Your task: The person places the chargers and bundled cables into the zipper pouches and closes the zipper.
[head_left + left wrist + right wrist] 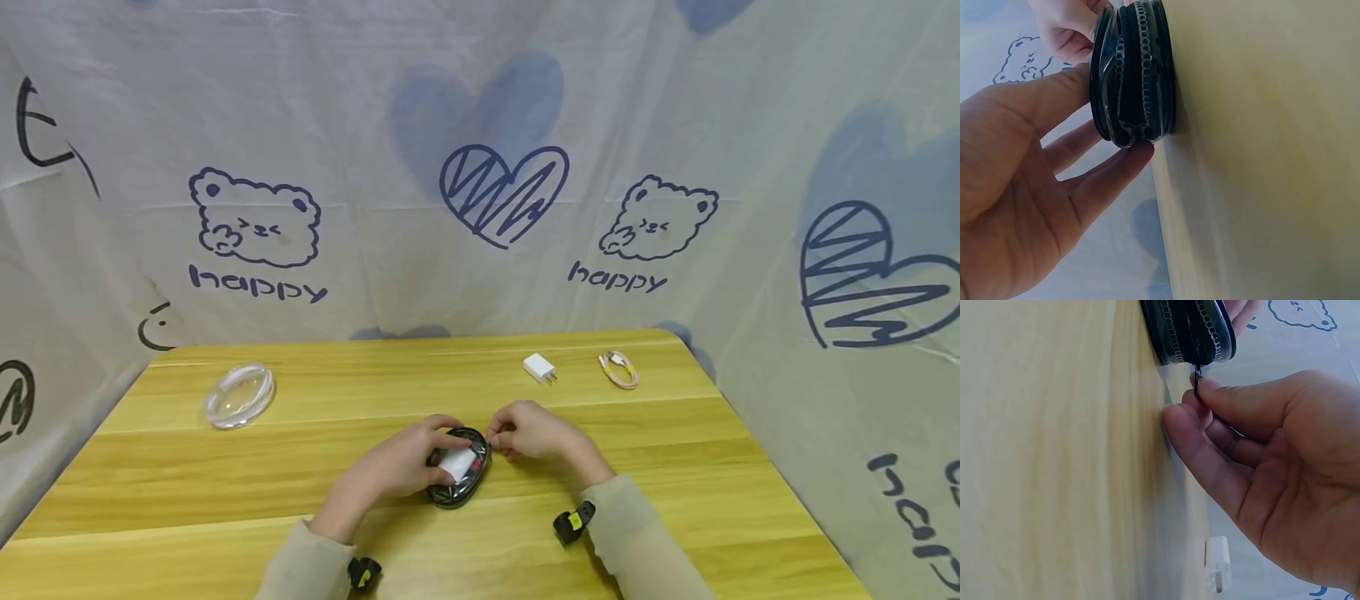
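A small oval zippered case (452,497) with black edges and a see-through top lies on the wooden table in front of me. Something white (458,464) shows at its top. My left hand (401,458) grips the case from the left, thumb on the near side and fingers round the far side. At the case's right end, my right hand (536,431) pinches the zipper pull (1197,381) between thumb and forefinger. In the left wrist view, the zipper runs along the side of the case between two rows of chain-like trim.
Farther back on the wooden table (360,375) lie a white plug charger (537,367) and, to its right, a coiled pale cable (619,371) with yellow bands. A coil of clear tubing (240,396) is at the back left. A printed cloth (360,167) hangs behind the table.
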Demonstrator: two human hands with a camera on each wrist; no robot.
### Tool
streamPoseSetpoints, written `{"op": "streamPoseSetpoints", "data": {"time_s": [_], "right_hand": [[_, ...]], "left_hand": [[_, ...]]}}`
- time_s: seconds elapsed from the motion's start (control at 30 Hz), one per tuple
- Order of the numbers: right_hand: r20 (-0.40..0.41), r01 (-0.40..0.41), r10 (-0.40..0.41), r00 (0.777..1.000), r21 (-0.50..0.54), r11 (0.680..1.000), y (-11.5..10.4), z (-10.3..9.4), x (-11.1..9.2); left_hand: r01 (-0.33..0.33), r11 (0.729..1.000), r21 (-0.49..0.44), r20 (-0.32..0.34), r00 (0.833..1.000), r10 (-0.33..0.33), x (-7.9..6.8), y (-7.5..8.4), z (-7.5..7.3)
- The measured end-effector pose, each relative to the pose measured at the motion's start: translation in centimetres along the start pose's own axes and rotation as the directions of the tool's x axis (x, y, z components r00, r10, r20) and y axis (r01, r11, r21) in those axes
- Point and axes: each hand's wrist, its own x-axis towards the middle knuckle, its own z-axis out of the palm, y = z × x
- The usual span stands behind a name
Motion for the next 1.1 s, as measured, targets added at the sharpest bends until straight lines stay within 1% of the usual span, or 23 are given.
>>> {"op": "streamPoseSetpoints", "data": {"time_s": [0.2, 0.4, 0.53, 0.67, 0.8, 1.0, 1.1], "right_hand": [[-0.041, 0.027, -0.028, 0.999, -0.027, 0.999, -0.1, 0.6, 0.4], [-0.097, 0.054, -0.06, 0.993, -0.062, 0.997, -0.2, 1.2, 0.8], [-0.12, 0.064, -0.072, 0.99, -0.072, 0.995, -0.2, 1.4, 0.9], [-0.129, 0.06, -0.068, 0.989, -0.062, 0.996, -0.3, 1.5, 0.9], [-0.13, 0.058, -0.066, 0.989, -0.06, 0.996, -0.2, 1.5, 0.9], [-0.124, 0.049, -0.054, 0.991, -0.044, 0.998, -0.1, 1.4, 0.7], [-0.114, 0.052, -0.056, 0.992, -0.039, 0.998, -0.1, 1.2, 0.7]], "left_hand": [[-0.031, 1.0, -0.003, -0.001, 1.0, 0.031, -0.3, -0.6, -0.2], [-0.012, 1.0, -0.026, -0.008, 1.0, 0.012, -0.2, -0.9, 0.0], [-0.012, 0.999, -0.033, 0.003, 1.0, 0.012, -0.1, -0.7, 0.1], [-0.018, 0.999, -0.029, 0.022, 1.0, 0.018, -0.1, -0.5, 0.1], [-0.026, 1.0, -0.017, 0.02, 0.999, 0.026, -0.3, -0.3, 0.1], [0.0, 1.0, -0.029, 0.012, 1.0, 0.001, -0.3, 0.0, 0.1], [0.006, 1.0, -0.024, -0.002, 1.0, -0.006, -0.2, 0.2, 0.0]]}}
